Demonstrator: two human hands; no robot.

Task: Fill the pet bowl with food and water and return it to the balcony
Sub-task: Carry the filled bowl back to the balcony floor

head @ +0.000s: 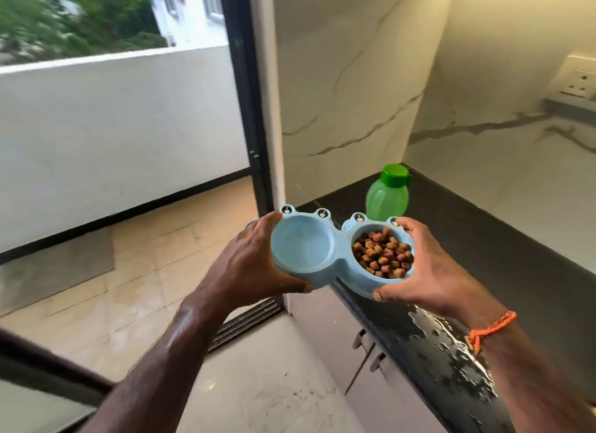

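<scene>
A light blue double pet bowl (338, 257) with frog eyes on its rim is held in the air past the front edge of the counter. Its right cup is full of brown kibble (382, 253); its left cup looks pale inside, and I cannot tell whether it holds water. My left hand (258, 265) grips the bowl's left end and my right hand (429, 268) grips its right end. A green water bottle (387, 195) with its cap on stands on the counter just behind the bowl.
The black counter (516, 271) runs along the right, with spilled water (451, 352) on its front edge and cabinet doors (371, 361) below. On the left an open doorway with a black frame (254, 161) leads onto the tiled balcony floor (145, 271), where a grey mat (54, 271) lies.
</scene>
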